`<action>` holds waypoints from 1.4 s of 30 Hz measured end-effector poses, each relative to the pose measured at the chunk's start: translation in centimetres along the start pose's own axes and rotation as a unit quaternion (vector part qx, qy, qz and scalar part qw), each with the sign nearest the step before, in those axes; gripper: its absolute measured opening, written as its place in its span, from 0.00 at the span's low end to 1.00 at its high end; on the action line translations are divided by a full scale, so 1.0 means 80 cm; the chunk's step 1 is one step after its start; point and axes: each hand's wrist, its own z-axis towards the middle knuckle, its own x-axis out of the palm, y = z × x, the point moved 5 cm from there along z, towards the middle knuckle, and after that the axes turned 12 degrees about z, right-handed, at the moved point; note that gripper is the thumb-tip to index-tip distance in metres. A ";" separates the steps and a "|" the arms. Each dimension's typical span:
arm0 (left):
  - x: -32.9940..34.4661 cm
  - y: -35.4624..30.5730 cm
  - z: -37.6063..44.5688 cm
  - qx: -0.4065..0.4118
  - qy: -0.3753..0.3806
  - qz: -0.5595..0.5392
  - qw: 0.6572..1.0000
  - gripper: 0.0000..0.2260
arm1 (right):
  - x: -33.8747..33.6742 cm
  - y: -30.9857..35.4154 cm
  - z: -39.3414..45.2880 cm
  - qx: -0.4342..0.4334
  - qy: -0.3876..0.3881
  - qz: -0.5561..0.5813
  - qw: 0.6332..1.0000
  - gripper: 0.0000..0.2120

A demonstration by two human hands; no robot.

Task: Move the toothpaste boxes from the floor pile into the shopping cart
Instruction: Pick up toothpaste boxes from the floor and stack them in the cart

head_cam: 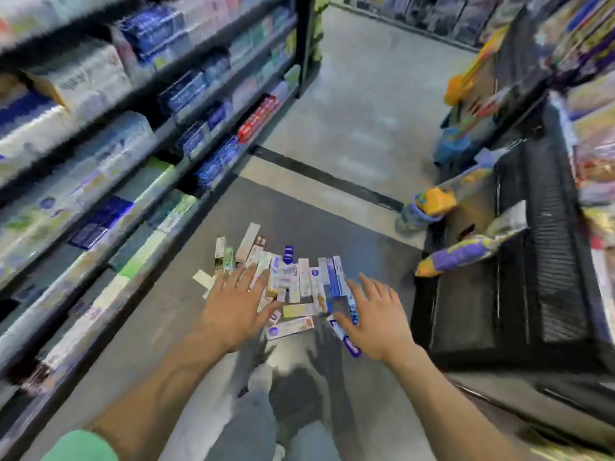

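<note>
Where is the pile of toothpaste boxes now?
Head view: the pile of toothpaste boxes lies on the floor, lower centre, between both hands.

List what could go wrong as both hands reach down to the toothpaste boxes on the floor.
1. The pile of toothpaste boxes is loose and crisscrossed; scooping with the spread left hand and right hand could let boxes slip out and scatter.
2. One pale box lies apart at the pile's left edge and may be missed.
3. No shopping cart is clearly identifiable; the black rack stands close on the right, so a lifted armful could knock its hanging packets.
</note>
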 end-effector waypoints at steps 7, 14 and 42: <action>0.182 -0.026 0.134 0.058 0.032 -0.012 0.998 0.32 | 0.173 -0.085 0.091 0.025 0.027 0.040 0.999 0.33; 0.471 -0.081 0.227 0.107 -0.056 0.001 0.993 0.28 | 0.467 -0.164 0.203 -0.031 0.022 0.050 0.998 0.32; 0.852 -0.024 0.355 0.203 -0.055 0.112 0.971 0.32 | 0.858 -0.209 0.347 -0.150 -0.007 -0.034 0.988 0.31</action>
